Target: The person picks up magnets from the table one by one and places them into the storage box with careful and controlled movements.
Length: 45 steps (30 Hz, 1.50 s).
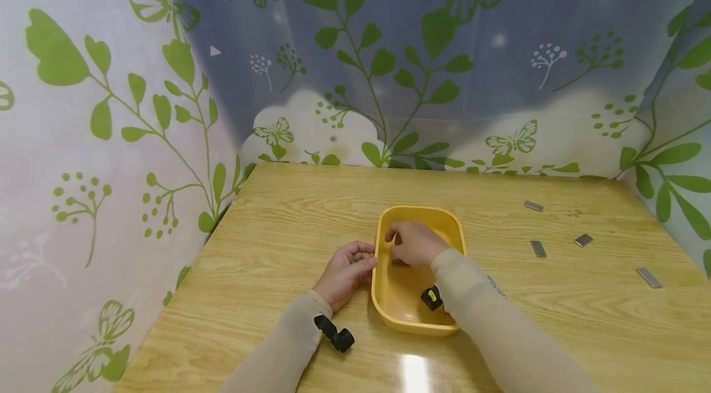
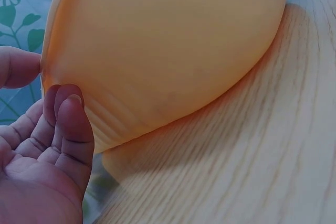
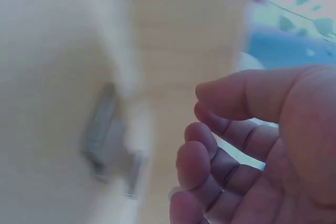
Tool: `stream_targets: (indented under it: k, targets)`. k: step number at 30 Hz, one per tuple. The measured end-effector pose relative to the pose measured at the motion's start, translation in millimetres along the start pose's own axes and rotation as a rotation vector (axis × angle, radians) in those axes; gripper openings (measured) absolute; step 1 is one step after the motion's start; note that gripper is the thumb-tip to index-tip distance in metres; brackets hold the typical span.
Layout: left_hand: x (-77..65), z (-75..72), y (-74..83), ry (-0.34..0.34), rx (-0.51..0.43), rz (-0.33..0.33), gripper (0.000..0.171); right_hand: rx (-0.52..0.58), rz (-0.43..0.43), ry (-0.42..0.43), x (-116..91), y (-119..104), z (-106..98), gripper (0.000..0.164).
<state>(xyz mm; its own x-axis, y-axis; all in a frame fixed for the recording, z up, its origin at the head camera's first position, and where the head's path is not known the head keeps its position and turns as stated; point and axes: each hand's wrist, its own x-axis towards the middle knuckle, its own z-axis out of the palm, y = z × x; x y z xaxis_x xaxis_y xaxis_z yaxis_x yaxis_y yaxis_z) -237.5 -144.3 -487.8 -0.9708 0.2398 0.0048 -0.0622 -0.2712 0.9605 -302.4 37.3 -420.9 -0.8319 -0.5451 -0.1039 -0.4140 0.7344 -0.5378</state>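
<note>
A yellow plastic bin stands upright on the table. My left hand is at its left wall, the thumb at the rim and the curled fingers against the outer side. Inside the bin, my right hand hangs with fingers loosely bent and nothing between them, as the right wrist view shows. A small grey metal piece lies beneath it, partly hidden by the hand. In the right wrist view two blurred grey pieces show, a larger block and a thinner one.
Several small flat grey metal pieces lie spread to the right on the wooden table, among them one at the back, one nearer the bin and one far right. A patterned curtain encloses the table.
</note>
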Motion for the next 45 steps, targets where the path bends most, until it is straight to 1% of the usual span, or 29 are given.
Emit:
stream_targets:
  k: [2, 5, 8, 10, 12, 14, 19, 22, 25, 28, 31, 34, 38, 41, 45]
  targets:
    - [0.7, 1.1, 0.0, -0.002, -0.006, 0.0, 0.033, 0.049, -0.03, 0.006, -5.4, -3.7, -13.4, 0.017]
    - [1.7, 2.3, -0.1, -0.002, -0.011, -0.004, 0.034, 0.089, -0.088, 0.037, -17.3, -9.7, -37.7, 0.018]
    - [3.0, 2.2, -0.8, -0.006, -0.007, -0.007, 0.036, 0.076, -0.127, 0.105, -32.1, -10.7, -61.9, 0.018]
    - [3.6, 1.4, -1.3, -0.007, -0.009, -0.012, 0.036, 0.068, -0.128, 0.139, -43.5, -6.3, -76.4, 0.017]
    - [3.6, 0.3, -1.7, -0.006, -0.012, -0.017, 0.035, 0.067, -0.116, 0.167, -55.6, 2.8, -88.9, 0.017]
    - [2.8, -0.8, -1.1, 0.0, -0.012, -0.018, 0.034, 0.063, -0.093, 0.196, -68.0, 16.7, -99.8, 0.019]
    - [2.6, 0.8, 0.0, -0.008, 0.007, -0.015, 0.038, 0.04, 0.022, 0.246, -104.3, 68.9, -119.4, 0.029]
    - [2.7, 0.8, 0.2, -0.01, 0.012, -0.018, 0.04, 0.032, 0.093, 0.259, -124.1, 103.7, -124.4, 0.036]
    - [1.7, 0.4, 0.7, -0.001, 0.015, -0.025, 0.038, 0.025, 0.152, 0.269, -139.3, 136.6, -126.1, 0.044]
    - [0.8, 0.8, 1.2, 0.0, 0.019, -0.031, 0.038, 0.009, 0.206, 0.267, -150.7, 165.7, -125.5, 0.053]
    - [-0.3, 1.2, 2.3, -0.008, 0.013, -0.033, 0.039, -0.007, 0.256, 0.257, -157.8, 188.2, -122.5, 0.061]
    - [-1.7, -0.7, 3.8, -0.008, 0.007, -0.031, 0.04, -0.022, 0.284, 0.239, -158.4, 204.3, -118.0, 0.067]
    - [-1.7, -0.7, 3.9, -0.014, 0.001, -0.023, 0.04, -0.037, 0.303, 0.219, -158.5, 218.8, -111.5, 0.069]
    - [-0.8, 0.0, 2.6, -0.023, -0.004, -0.019, 0.039, -0.045, 0.309, 0.211, -158.8, 224.8, -107.3, 0.067]
    - [-0.1, 0.2, 1.6, -0.027, -0.005, -0.017, 0.039, -0.047, 0.314, 0.211, -157.8, 227.4, -102.7, 0.066]
